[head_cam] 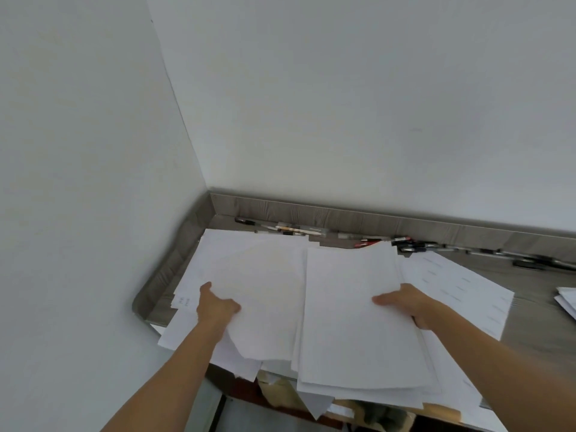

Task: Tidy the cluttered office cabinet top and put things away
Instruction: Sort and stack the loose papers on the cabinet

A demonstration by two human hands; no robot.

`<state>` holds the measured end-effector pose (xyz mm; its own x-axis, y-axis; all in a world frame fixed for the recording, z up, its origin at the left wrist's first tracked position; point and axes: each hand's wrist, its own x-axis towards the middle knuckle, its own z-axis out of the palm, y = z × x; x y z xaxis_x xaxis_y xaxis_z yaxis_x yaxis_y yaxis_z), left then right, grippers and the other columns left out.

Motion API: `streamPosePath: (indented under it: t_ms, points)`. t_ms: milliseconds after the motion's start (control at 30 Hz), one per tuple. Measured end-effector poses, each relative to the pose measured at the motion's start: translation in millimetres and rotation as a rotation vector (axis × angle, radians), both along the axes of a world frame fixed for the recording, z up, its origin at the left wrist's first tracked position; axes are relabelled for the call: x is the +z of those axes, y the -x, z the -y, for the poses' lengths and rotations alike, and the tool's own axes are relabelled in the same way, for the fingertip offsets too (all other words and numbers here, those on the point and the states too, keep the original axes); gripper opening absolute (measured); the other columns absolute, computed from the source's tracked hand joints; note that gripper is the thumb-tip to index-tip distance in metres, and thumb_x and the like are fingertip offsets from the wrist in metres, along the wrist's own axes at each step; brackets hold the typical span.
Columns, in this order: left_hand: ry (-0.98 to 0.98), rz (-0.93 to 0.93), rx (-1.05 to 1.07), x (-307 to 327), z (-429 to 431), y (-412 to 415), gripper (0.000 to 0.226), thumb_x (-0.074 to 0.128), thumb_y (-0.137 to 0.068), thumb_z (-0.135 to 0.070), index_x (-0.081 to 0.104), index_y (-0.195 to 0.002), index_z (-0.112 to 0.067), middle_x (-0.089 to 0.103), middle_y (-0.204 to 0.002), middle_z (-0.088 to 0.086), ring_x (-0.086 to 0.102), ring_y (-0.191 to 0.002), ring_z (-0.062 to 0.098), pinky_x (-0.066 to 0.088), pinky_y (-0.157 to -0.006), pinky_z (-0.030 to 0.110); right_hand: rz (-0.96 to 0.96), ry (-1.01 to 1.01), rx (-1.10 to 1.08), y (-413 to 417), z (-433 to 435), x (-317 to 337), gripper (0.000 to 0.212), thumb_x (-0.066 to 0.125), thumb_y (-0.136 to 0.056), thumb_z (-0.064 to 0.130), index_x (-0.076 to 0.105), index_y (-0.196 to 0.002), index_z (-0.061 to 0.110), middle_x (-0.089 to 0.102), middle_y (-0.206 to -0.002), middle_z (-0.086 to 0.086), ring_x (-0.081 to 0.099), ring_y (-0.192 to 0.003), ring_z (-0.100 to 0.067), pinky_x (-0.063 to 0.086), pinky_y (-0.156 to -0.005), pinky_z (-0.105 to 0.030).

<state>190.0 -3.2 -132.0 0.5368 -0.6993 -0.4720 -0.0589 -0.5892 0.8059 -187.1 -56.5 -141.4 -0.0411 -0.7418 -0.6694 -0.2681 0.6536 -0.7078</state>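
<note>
Paper (187,335) covers the near left corner of the top (536,322) — thin, white, matte sheets, loose and overlapping, several hanging over the front edge. The left hand (218,307) grips the side of a pile (258,275). Its thumb lies on top and its fingers are tucked under and hidden. The pile's lower corner bows in a soft curve. The right hand (408,302) pinches a flat stack (352,307) at its right edge, with the thumb pressed on the upper face and the fingers out of sight below. Pile and stack lie side by side, and the stack's straight left edge overlaps the pile.

A page (461,291) with faint grey rows of print lies flat just right of the stack, partly under it. The corners of more white sheets (567,299) show at the far right, well apart.

Pens (411,244) — slim, mostly black, some white, one or two red — lie in a ragged line along the back, against the rim (343,216).

The top is grey with a wood grain, smooth, and rounded at its front left corner. A low rim of the same finish runs along the back and the left side. Above it two plain white walls (343,88) meet in a corner. Brown shapes show below the front edge, too blurred to tell.
</note>
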Motion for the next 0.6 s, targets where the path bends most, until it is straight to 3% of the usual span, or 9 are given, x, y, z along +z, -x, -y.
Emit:
streamPosePath:
  t_ms: [167,300,400,533,600]
  points:
    - [0.21,-0.345,0.03,48.1,24.0,-25.0,0.063,0.048,-0.083,0.02,0.051,-0.134,-0.018,0.053,-0.132,0.019,0.057,-0.103,0.035,0.053,-0.075,0.04,0.013,-0.012,0.036,10.7,5.2,-11.6,0.088,0.095,-0.046,0.03,0.055,-0.121,0.006,0.069,-0.111,-0.015,0.07,-0.096,-0.035,0.057,-0.085,-0.052]
    - [0.266,-0.336,-0.16,115.7,34.2,-53.3,0.05,0.043,-0.095,0.009,0.052,-0.13,-0.025,0.061,-0.108,0.008,0.068,-0.062,0.015,0.053,-0.049,0.022,0.029,-0.008,0.033,5.8,3.1,-1.1,0.067,0.09,-0.063,0.02,0.056,-0.119,0.004,0.07,-0.108,-0.016,0.07,-0.093,-0.035,0.059,-0.08,-0.048]
    - [0.311,-0.528,-0.17,125.5,36.6,-52.3,0.046,0.044,-0.093,0.009,0.062,-0.122,-0.023,0.064,-0.102,0.006,0.064,-0.051,0.01,0.049,-0.042,0.016,0.066,-0.036,0.039,7.5,3.1,1.0,0.081,0.095,-0.051,0.023,0.058,-0.121,0.003,0.072,-0.107,-0.017,0.072,-0.091,-0.036,0.059,-0.077,-0.049]
    - [0.24,-0.484,-0.315,95.8,34.9,-2.7,0.049,0.043,-0.088,0.017,0.063,-0.116,-0.017,0.061,-0.066,0.004,0.053,-0.043,0.011,0.039,-0.037,0.015,0.145,-0.038,0.033,3.6,-1.8,13.5,0.041,0.076,-0.08,0.007,0.063,-0.117,-0.001,0.074,-0.1,-0.017,0.072,-0.089,-0.035,0.059,-0.074,-0.044]
    - [0.17,-0.38,-0.452,74.2,31.3,27.0,0.049,0.046,-0.086,0.018,0.063,-0.118,-0.016,0.064,-0.08,0.009,0.056,-0.05,0.013,0.042,-0.041,0.018,0.188,-0.037,0.026,3.7,-2.9,15.3,0.034,0.071,-0.083,0.006,0.064,-0.115,-0.001,0.074,-0.099,-0.018,0.072,-0.089,-0.035,0.059,-0.075,-0.043]
